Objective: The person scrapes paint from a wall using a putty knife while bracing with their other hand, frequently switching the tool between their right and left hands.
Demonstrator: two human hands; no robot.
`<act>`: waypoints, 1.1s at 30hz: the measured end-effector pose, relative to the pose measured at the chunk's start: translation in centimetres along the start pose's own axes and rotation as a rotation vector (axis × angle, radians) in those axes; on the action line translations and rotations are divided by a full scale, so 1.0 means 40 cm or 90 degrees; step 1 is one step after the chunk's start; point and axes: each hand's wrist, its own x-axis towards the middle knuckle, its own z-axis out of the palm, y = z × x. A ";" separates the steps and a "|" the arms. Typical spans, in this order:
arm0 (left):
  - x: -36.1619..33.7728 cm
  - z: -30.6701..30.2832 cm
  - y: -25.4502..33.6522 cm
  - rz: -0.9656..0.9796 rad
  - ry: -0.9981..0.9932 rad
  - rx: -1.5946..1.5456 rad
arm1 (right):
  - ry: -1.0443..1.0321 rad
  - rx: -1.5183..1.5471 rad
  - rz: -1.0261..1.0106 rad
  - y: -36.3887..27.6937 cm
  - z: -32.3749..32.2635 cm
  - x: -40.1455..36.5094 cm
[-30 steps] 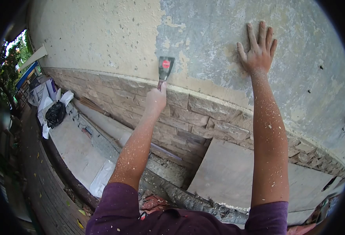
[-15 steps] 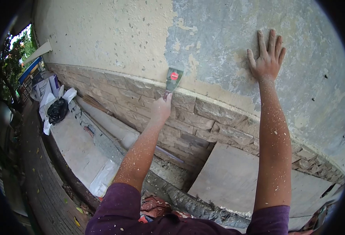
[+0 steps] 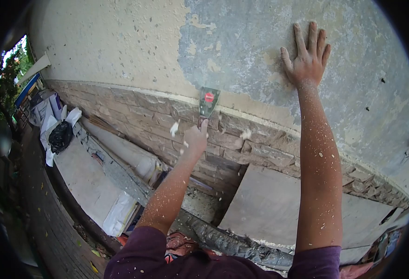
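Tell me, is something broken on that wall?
Yes. The wall has lost its cream paint around the right hand, leaving a bare grey patch. Chips hang in the air beside the left hand, which grips a scraper at the patch's lower edge.

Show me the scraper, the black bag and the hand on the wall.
scraper (image 3: 209, 97): head view, blade's red label.
black bag (image 3: 60, 136): head view, its middle.
right hand (image 3: 305, 65): head view, its back.

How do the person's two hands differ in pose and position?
The left hand is closed around a scraper; the right hand lies open, flat on the wall. The left hand is lower, by the stone band; the right hand is higher. Both are dusted with flakes.
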 end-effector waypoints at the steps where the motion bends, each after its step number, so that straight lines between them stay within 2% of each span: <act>1: -0.004 -0.009 0.009 -0.024 -0.022 0.027 | -0.002 -0.005 0.001 0.000 0.001 0.000; 2: -0.007 -0.015 0.018 -0.050 -0.046 0.052 | -0.007 -0.011 0.000 0.002 0.000 0.001; 9: -0.019 -0.068 0.023 -0.030 -0.071 -0.029 | -0.008 -0.024 -0.007 -0.003 -0.003 0.007; 13: -0.029 -0.042 0.001 0.076 -0.052 -0.088 | -0.021 -0.053 -0.013 -0.018 -0.032 0.004; 15: -0.051 -0.056 0.015 0.126 -0.065 -0.106 | -0.079 -0.053 0.059 -0.070 -0.058 -0.018; 17: -0.095 -0.097 0.097 -0.106 -0.203 -0.580 | -0.234 0.164 0.177 -0.184 -0.116 -0.136; 18: -0.103 -0.089 0.100 -0.105 -0.206 -0.590 | -0.314 0.342 0.346 -0.294 -0.188 -0.200; 19: -0.111 -0.074 0.099 -0.006 -0.164 -0.533 | -0.356 0.508 0.514 -0.385 -0.232 -0.273; 20: -0.110 -0.068 0.104 0.096 -0.117 -0.473 | -0.357 0.616 0.555 -0.443 -0.221 -0.369; 21: -0.120 -0.075 0.114 0.101 -0.115 -0.479 | -0.482 0.748 0.723 -0.502 -0.271 -0.353; 23: -0.156 -0.103 0.116 0.105 -0.089 -0.370 | -0.339 0.888 0.824 -0.591 -0.244 -0.399; 24: -0.150 -0.100 0.088 0.079 -0.122 -0.353 | -0.340 0.892 0.824 -0.603 -0.235 -0.404; 25: -0.136 -0.099 0.061 0.079 -0.122 -0.349 | -0.323 0.971 0.887 -0.616 -0.226 -0.409; 26: -0.121 -0.096 0.034 0.201 -0.049 -0.284 | -0.303 1.049 0.949 -0.625 -0.219 -0.413; 27: -0.108 -0.099 0.012 0.322 0.023 -0.217 | -0.303 1.048 0.952 -0.632 -0.213 -0.414; 29: -0.063 -0.134 -0.013 0.363 0.020 -0.219 | -0.352 1.002 0.845 -0.638 -0.188 -0.404; 30: -0.032 -0.156 -0.021 0.406 0.017 -0.220 | -0.327 0.934 0.793 -0.647 -0.180 -0.382; 32: 0.060 -0.205 -0.014 0.405 0.178 -0.168 | -0.352 0.905 0.805 -0.643 -0.163 -0.362; 33: 0.134 -0.220 -0.008 0.408 0.205 -0.160 | -0.374 0.874 0.814 -0.639 -0.151 -0.359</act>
